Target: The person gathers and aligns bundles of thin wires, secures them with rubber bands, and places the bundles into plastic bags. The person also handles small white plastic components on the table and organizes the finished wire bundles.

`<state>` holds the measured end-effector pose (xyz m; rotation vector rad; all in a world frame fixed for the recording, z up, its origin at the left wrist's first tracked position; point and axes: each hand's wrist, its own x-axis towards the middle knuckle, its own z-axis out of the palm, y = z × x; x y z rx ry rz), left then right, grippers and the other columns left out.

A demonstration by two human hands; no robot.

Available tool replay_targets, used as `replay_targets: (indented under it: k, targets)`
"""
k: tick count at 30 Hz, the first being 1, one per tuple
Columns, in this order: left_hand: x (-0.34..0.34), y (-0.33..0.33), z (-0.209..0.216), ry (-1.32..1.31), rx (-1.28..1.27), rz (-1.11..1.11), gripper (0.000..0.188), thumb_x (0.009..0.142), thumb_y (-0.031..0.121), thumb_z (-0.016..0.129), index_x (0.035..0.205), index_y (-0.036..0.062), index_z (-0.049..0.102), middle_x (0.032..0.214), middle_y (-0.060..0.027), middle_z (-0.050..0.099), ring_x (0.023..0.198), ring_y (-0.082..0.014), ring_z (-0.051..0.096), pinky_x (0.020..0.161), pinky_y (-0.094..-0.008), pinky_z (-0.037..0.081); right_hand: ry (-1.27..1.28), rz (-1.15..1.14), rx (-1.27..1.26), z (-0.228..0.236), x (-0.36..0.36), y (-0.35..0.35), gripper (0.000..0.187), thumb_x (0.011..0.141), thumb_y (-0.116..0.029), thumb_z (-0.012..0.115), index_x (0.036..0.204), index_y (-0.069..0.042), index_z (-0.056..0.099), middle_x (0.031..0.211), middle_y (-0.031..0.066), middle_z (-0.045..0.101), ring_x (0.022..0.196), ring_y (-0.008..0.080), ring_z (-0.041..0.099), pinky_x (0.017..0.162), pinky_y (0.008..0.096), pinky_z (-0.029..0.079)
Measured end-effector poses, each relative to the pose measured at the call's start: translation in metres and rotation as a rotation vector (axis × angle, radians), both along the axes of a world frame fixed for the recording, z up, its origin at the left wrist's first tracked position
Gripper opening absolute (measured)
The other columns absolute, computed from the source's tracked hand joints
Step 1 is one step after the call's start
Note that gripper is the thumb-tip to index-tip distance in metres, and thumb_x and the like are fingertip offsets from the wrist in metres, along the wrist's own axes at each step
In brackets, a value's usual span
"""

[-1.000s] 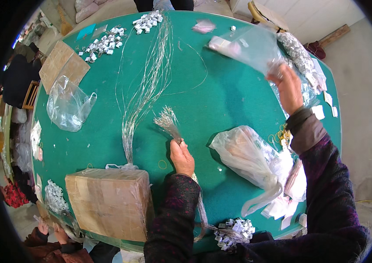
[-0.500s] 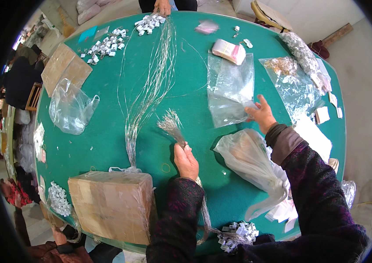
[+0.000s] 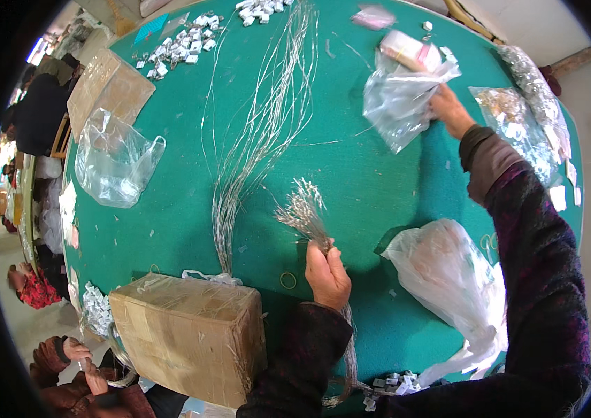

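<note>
My left hand (image 3: 328,277) is closed round a bundle of thin silvery wires (image 3: 302,212). Their pale tips fan out above my fingers, and the strands trail down past my wrist toward small white pieces (image 3: 396,383) at the near edge. Farther off on the right, my right hand (image 3: 451,110) grips a clear plastic bag (image 3: 396,101), which is crumpled and partly lifted. Its fingertips are partly hidden by the plastic. A pink-and-white packet (image 3: 407,50) lies against the bag's far side.
A taped cardboard box (image 3: 184,334) stands near left, with long loose wires (image 3: 261,132) running away beyond it. A filled translucent bag (image 3: 445,268) lies near right. Small white pieces (image 3: 184,42) sit at the far left. Another person's hands (image 3: 86,366) show at lower left.
My right hand has moved away from me and bunched up the clear bag that lay flat. My left hand keeps the wire bundle. The whole view has shifted; the far person's hand is out of sight.
</note>
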<state>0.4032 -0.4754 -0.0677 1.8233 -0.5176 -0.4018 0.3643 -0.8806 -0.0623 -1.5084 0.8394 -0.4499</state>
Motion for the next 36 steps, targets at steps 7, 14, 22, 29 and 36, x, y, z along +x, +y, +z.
replay_targets:
  k: [7, 14, 22, 29, 36]
  targets:
    - [-0.002, 0.001, -0.007, -0.157, 0.001, 0.017, 0.020, 0.097, 0.015, 0.046, 0.106, -0.0013, 0.054, 0.079, -0.0074, 0.056, 0.066, -0.0144, 0.053, 0.061, -0.0280, 0.045, 0.176, -0.085, -0.183, 0.005, 0.036, -0.041, 0.041, 0.090, -0.016, 0.051, 0.130, -0.015, 0.044, 0.109, 0.0022, 0.059, 0.088, 0.0130, 0.059, 0.053, 0.0256, 0.047]
    - [-0.001, 0.000, 0.000, -0.038, 0.000, 0.000, 0.020, 0.094, 0.013, 0.050, 0.106, -0.0035, 0.052, 0.091, -0.0201, 0.058, 0.079, -0.0357, 0.059, 0.070, -0.0394, 0.048, 0.172, -0.245, -0.166, 0.030, 0.004, 0.018, 0.038, 0.086, 0.000, 0.041, 0.123, 0.005, 0.049, 0.081, 0.0114, 0.059, 0.060, 0.0177, 0.054, 0.045, 0.0297, 0.040]
    - [0.000, -0.005, -0.002, -0.246, -0.023, 0.018, 0.018, 0.096, 0.012, 0.046, 0.104, -0.0023, 0.053, 0.083, -0.0147, 0.056, 0.066, -0.0253, 0.057, 0.062, -0.0360, 0.046, -0.269, -0.203, 0.175, 0.169, -0.043, 0.021, 0.014, 0.093, -0.010, 0.047, 0.092, 0.001, 0.055, 0.071, 0.0031, 0.043, 0.059, 0.0136, 0.039, 0.052, 0.0296, 0.033]
    - [0.000, -0.007, -0.005, -0.219, -0.033, 0.007, 0.019, 0.097, 0.014, 0.046, 0.106, -0.0023, 0.051, 0.088, -0.0203, 0.056, 0.075, -0.0358, 0.058, 0.067, -0.0421, 0.047, -0.134, -0.116, -0.456, 0.202, -0.077, 0.032, 0.024, 0.094, -0.018, 0.050, 0.105, 0.001, 0.059, 0.098, 0.0072, 0.051, 0.074, 0.0133, 0.051, 0.051, 0.0259, 0.043]
    - [0.002, -0.004, -0.008, -0.126, -0.036, -0.016, 0.018, 0.098, 0.015, 0.045, 0.104, -0.0015, 0.051, 0.085, -0.0173, 0.055, 0.072, -0.0315, 0.058, 0.066, -0.0402, 0.046, 0.081, -0.292, -0.238, 0.080, -0.088, 0.125, 0.044, 0.097, -0.026, 0.048, 0.133, -0.002, 0.045, 0.088, 0.0076, 0.054, 0.065, 0.0139, 0.052, 0.045, 0.0263, 0.045]
